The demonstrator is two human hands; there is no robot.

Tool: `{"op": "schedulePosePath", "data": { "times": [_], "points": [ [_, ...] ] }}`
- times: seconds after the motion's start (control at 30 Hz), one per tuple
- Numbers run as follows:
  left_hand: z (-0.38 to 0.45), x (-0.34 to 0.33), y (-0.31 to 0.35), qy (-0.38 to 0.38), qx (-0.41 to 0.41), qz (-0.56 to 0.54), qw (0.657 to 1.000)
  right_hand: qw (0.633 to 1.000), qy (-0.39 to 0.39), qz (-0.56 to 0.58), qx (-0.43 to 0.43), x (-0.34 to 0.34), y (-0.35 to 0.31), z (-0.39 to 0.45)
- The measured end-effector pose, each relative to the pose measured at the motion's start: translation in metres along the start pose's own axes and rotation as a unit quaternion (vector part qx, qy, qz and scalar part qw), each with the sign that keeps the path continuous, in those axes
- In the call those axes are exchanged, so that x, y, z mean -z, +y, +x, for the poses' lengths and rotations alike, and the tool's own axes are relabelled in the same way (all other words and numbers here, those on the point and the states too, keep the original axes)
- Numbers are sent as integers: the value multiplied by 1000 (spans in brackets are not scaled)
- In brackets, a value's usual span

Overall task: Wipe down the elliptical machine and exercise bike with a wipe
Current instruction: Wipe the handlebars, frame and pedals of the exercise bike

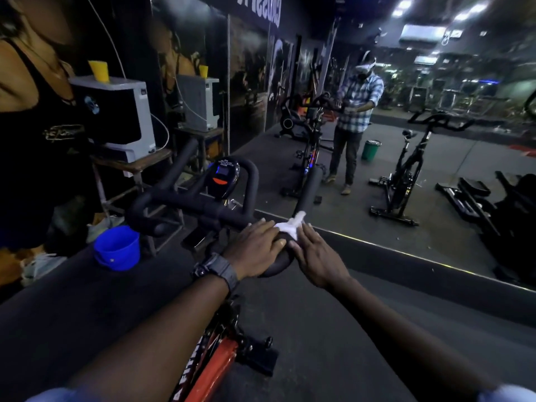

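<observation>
The exercise bike's black handlebar (188,205) runs across the middle, with a small console (224,177) behind it and the orange frame (216,369) below. My left hand (256,246), a watch on its wrist, lies over the near right bend of the handlebar with its fingers laid along the top. My right hand (314,255) is right beside it, straight fingers pressing a white wipe (290,226) against the bar. The wipe bunches up between the two hands. No elliptical is plainly in view apart from dark machines in the mirror.
A blue bucket (116,248) stands on the floor left of the bike. Behind it a wooden table (136,165) carries a white appliance (121,114). A wall mirror (435,158) ahead reflects me, a green bin and other bikes. Dark floor lies on the right.
</observation>
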State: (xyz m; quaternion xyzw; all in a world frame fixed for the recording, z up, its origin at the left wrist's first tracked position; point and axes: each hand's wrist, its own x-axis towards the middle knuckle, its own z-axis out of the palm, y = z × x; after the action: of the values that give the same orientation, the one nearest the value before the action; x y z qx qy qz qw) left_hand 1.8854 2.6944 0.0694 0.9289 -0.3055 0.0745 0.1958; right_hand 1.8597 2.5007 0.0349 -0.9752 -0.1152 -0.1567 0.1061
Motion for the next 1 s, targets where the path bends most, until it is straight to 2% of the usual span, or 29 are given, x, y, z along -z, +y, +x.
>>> {"op": "schedulePosePath", "data": {
  "times": [0.1, 0.17, 0.27, 0.43, 0.57, 0.63, 0.73, 0.77, 0.8, 0.87, 0.93, 1.0],
  "points": [
    [27, -7, 13, -24, 3, 28, 999, 997, 31, -61, 29, 3, 30, 36],
    [42, -9, 20, -3, 11, 23, 1000, 993, 50, -81, 70, 13, 40, 58],
    [66, -18, 28, 27, 63, -11, 998, 985, 108, -42, 130, 20, 50, 78],
    [92, -29, 37, 80, 109, -21, 991, 987, 120, 81, 76, 38, 83, 115],
    [108, -37, 47, 65, 129, -28, 989, 987, 153, 40, 33, 58, 101, 163],
    [114, -42, 50, 71, 143, -43, 986, 979, 185, -11, 88, 50, 106, 160],
    [126, -39, 50, 104, 166, -44, 980, 963, 137, 4, 232, 27, 107, 133],
    [131, -37, 49, 112, 162, -44, 979, 959, 123, 4, 255, 26, 112, 134],
    [137, -34, 49, 117, 154, -41, 980, 962, 122, 8, 243, 31, 117, 142],
    [147, -31, 51, 115, 137, -26, 984, 979, 136, 63, 138, 44, 125, 165],
    [157, -27, 55, 112, 134, -19, 984, 977, 173, 113, 56, 56, 128, 179],
    [165, -25, 60, 114, 134, -13, 984, 975, 171, 122, 74, 52, 124, 170]
  ]
}}
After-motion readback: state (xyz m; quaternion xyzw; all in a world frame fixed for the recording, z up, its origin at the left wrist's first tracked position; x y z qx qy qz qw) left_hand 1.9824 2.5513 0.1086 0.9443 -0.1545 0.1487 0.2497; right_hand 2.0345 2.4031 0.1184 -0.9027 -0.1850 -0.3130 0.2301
